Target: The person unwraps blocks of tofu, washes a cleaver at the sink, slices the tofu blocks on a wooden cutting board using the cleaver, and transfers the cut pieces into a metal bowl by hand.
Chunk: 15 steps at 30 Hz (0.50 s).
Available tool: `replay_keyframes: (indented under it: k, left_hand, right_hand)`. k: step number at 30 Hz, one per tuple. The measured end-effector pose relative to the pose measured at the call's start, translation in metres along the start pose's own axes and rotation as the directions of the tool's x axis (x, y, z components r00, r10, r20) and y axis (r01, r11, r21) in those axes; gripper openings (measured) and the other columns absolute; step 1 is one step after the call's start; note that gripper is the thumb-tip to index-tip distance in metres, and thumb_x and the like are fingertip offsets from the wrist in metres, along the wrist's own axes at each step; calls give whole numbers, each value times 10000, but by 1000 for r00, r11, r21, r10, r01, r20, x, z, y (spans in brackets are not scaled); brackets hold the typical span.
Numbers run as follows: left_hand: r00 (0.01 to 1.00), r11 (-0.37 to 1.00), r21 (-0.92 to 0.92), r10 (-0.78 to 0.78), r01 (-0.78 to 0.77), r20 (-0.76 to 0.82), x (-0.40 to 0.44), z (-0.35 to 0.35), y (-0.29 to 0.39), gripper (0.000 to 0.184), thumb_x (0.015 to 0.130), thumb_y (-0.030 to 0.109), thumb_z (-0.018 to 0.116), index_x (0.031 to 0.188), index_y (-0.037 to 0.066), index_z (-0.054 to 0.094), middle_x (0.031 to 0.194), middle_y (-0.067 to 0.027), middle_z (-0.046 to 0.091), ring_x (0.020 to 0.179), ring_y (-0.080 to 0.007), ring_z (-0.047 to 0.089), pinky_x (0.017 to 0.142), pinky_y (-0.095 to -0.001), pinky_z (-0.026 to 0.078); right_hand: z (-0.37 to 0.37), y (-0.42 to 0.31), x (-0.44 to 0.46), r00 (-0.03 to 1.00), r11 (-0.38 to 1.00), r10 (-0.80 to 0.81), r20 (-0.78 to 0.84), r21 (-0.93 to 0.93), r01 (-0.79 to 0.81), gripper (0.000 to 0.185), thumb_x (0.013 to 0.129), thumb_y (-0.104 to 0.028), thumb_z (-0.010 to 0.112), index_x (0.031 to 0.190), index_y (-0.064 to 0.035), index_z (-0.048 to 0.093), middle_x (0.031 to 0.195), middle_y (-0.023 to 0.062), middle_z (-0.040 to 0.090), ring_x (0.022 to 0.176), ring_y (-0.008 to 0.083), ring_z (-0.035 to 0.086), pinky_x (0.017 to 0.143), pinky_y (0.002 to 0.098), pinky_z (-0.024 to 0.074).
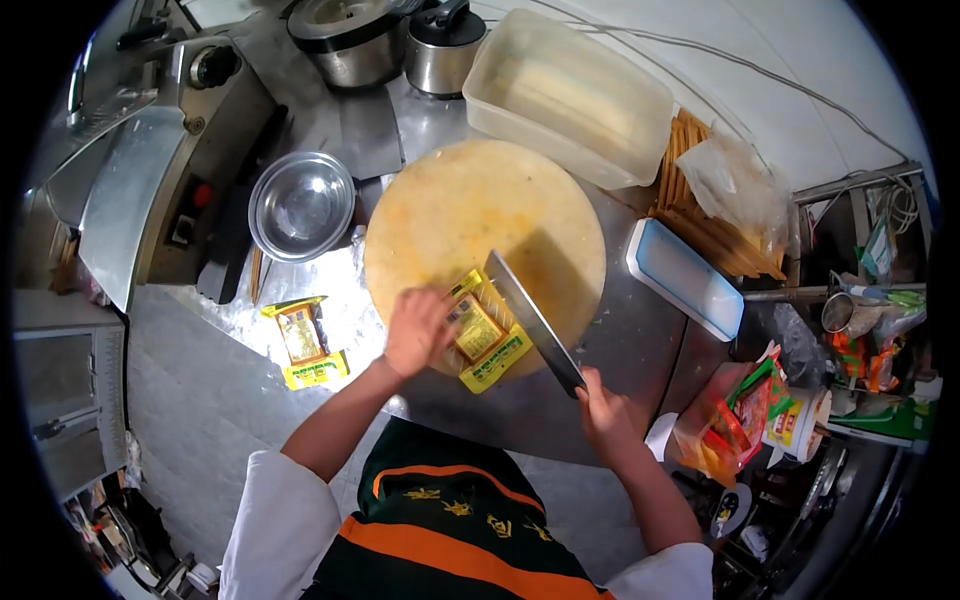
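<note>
A round cutting board lies on the steel counter in front of me. On its near part sits a yellow and green food packet, tilted, with a brown block showing through its clear middle. My left hand is at the packet's left side, its fingers smeared by motion. My right hand is closed round the handle of a cleaver, whose blade stands edge down just right of the packet. A second similar packet lies on the counter, left of the board.
A steel bowl stands left of the board, beside a slicing machine. Pots and a plastic tub stand behind. To the right are a blue-white tray, wooden sticks and a red bag.
</note>
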<state>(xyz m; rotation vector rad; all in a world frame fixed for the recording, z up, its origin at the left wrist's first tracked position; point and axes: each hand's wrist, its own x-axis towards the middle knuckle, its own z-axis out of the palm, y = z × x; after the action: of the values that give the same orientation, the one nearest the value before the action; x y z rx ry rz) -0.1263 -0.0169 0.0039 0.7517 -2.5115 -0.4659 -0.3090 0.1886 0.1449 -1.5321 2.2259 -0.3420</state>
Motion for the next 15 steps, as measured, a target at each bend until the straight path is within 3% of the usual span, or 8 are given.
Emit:
replay_keyframes:
  k: [1, 4, 6, 13, 15]
  left_hand:
    - [989, 992, -40, 126, -124, 79, -9, 4, 2, 521, 660, 258, 692, 1105, 55, 512, 1134, -103, 506, 1117, -253, 452, 941, -422, 336]
    - [980, 988, -98, 131, -117, 152, -24, 15, 13, 551, 655, 310, 689, 1105, 36, 528, 1163, -96, 507, 1151, -251, 440, 986, -404, 318]
    - [980, 989, -92, 128, -115, 149, -25, 21, 13, 552, 659, 320, 685, 1104, 33, 533, 1175, -94, 504, 1167, -248, 431, 991, -404, 313]
    - [977, 991, -32, 132, -128, 168, -28, 24, 14, 572, 685, 336, 666, 1137, 17, 521, 1202, -110, 495, 1203, -262, 404, 1009, -413, 302]
    - [978, 992, -25, 127, -124, 167, -28, 25, 16, 579, 683, 337, 668, 1142, 17, 519, 1210, -111, 491, 1209, -265, 398, 1010, -419, 299]
  right_hand:
    - [-4, -5, 4, 1000, 1000, 5, 8, -3, -5, 216, 861, -101, 483, 1069, -73, 431, 699, 157, 588, 562, 360, 567, 484, 443, 444]
    - [-12, -13, 17, 991, 992, 33, 132, -124, -16, 187, 863, -125, 486, 1034, -87, 419, 667, 158, 583, 585, 371, 566, 493, 452, 426]
    - [-13, -7, 21, 970, 980, -25, 240, -185, 71, 199, 865, -116, 447, 1051, -62, 401, 670, 150, 576, 569, 352, 580, 489, 444, 457]
    - [-36, -21, 48, 905, 982, 58, 421, -187, 24, 163, 834, -66, 403, 990, -46, 360, 692, 176, 586, 639, 385, 581, 568, 471, 464]
    - [-43, -21, 58, 840, 978, 87, 535, -205, 29, 177, 814, -34, 397, 987, -28, 359, 699, 198, 587, 672, 396, 582, 604, 474, 466]
